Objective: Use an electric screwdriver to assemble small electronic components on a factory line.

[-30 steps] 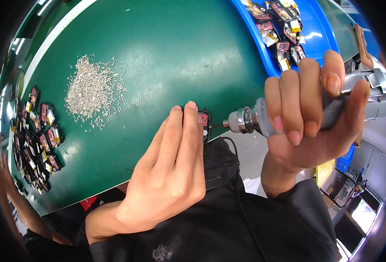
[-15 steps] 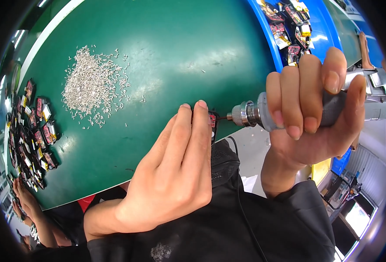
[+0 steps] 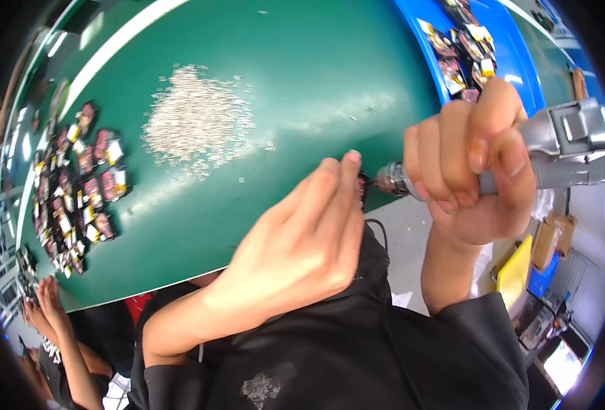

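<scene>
My left hand (image 3: 296, 239) is closed with its fingers over a small black device (image 3: 363, 193) that shows a bit of red circuit board at the near edge of the green table. Most of that device is hidden behind the fingers. In my right hand (image 3: 477, 160) is a grey electric screwdriver (image 3: 394, 179), held level with its tip pointing left at the device. The tip is blurred, so I cannot tell whether it touches. Beyond my left hand lies a heap of tiny silver screws (image 3: 196, 123).
Several similar black and red devices (image 3: 77, 198) are heaped at the table's left. A blue tray (image 3: 521, 68) at the far right holds more of them. Another person's hand (image 3: 53, 307) rests by the left heap. A black cable (image 3: 386, 307) hangs over my clothing.
The whole view has shifted, so the table's contents appear further right. My right fingers have curled tighter round the screwdriver, and its chuck is closer to the device. My left hand stays on the device.
</scene>
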The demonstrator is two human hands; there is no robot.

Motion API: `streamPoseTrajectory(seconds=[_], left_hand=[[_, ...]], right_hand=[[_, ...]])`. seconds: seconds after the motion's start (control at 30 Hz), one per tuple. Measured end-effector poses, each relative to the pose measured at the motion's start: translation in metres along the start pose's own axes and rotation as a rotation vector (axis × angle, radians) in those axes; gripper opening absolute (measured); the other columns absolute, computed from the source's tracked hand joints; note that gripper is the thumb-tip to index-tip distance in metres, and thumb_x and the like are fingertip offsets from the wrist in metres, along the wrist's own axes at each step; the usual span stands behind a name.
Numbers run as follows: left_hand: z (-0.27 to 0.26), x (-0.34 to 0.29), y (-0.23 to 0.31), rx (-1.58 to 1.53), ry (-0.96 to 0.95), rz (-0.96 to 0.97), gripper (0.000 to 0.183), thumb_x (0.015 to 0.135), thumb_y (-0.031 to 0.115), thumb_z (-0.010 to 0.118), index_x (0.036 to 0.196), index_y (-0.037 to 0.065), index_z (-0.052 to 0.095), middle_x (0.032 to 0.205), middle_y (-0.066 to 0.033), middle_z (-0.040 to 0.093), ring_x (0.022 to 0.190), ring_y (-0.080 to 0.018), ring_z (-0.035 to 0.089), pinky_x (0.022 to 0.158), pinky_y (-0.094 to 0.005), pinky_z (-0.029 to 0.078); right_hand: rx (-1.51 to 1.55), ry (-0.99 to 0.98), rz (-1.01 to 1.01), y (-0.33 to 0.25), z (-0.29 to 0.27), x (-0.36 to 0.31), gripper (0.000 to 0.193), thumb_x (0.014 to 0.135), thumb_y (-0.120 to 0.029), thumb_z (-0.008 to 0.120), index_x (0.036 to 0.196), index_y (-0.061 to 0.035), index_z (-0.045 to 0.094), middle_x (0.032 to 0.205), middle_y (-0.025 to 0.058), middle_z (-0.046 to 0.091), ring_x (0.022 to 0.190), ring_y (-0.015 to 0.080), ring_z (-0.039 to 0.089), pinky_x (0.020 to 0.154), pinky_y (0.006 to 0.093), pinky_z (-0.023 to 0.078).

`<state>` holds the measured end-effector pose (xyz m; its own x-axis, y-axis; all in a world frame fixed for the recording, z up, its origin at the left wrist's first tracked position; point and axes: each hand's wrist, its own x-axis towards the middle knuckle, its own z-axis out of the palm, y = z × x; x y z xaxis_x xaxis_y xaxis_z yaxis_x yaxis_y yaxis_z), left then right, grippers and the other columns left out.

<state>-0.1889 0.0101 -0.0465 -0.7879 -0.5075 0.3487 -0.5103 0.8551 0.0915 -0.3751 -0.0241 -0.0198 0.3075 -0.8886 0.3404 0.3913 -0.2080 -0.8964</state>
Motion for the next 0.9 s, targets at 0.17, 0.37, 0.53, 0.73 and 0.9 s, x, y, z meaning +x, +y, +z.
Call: streamPoseTrajectory(seconds=[0.17, 0.37, 0.53, 0.73, 0.9], left_hand=[[0.0, -0.008, 0.009, 0.0, 0.018, -0.043, 0.031, 0.065, 0.015, 0.056, 0.082, -0.01, 0.064, 0.094, -0.0239, 0.062, 0.099, -0.0302, 0.057, 0.09, -0.0334, 0.046], [-0.043, -0.05, -0.013, -0.076, 0.159, -0.299, 0.036, 0.072, 0.004, 0.058, 0.105, -0.009, 0.059, 0.107, -0.0203, 0.06, 0.104, -0.0302, 0.058, 0.091, -0.0377, 0.049], [-0.112, -0.133, -0.078, 0.335, 0.283, -0.785, 0.056, 0.065, -0.016, 0.054, 0.117, 0.002, 0.059, 0.115, -0.0172, 0.055, 0.106, -0.0344, 0.053, 0.092, -0.0424, 0.044], [-0.158, -0.249, -0.142, 0.546, 0.215, -1.123, 0.035, 0.085, -0.002, 0.052, 0.119, 0.004, 0.058, 0.111, -0.0154, 0.06, 0.105, -0.0329, 0.053, 0.092, -0.0408, 0.043], [-0.155, -0.263, -0.164, 0.55, 0.122, -1.179, 0.028, 0.09, 0.01, 0.053, 0.116, 0.004, 0.06, 0.112, -0.0158, 0.062, 0.106, -0.0336, 0.055, 0.092, -0.0419, 0.043]], right_hand=[[0.199, 0.041, -0.053, 0.01, 0.002, -0.008, 0.02, 0.094, -0.02, 0.051, 0.083, -0.0099, 0.038, 0.049, -0.0049, 0.037, 0.036, 0.0052, 0.031, 0.038, 0.0199, 0.031], [0.396, 0.096, -0.23, 0.011, -0.002, -0.013, 0.019, 0.095, -0.021, 0.054, 0.094, -0.008, 0.04, 0.049, -0.004, 0.039, 0.037, 0.0055, 0.037, 0.037, 0.0185, 0.032], [0.444, 0.161, -0.14, 0.019, 0.011, -0.031, 0.015, 0.095, -0.017, 0.05, 0.09, -0.0069, 0.039, 0.049, -0.0016, 0.037, 0.036, 0.0072, 0.032, 0.038, 0.0209, 0.033], [0.529, 0.297, 0.016, 0.043, 0.034, -0.033, 0.017, 0.094, -0.017, 0.049, 0.086, -0.0067, 0.039, 0.049, -0.0008, 0.035, 0.036, 0.0079, 0.03, 0.038, 0.0238, 0.032], [0.584, 0.333, 0.034, 0.045, 0.036, -0.035, 0.017, 0.094, -0.018, 0.048, 0.086, -0.0067, 0.039, 0.05, -0.0011, 0.034, 0.037, 0.0077, 0.029, 0.038, 0.0242, 0.032]])
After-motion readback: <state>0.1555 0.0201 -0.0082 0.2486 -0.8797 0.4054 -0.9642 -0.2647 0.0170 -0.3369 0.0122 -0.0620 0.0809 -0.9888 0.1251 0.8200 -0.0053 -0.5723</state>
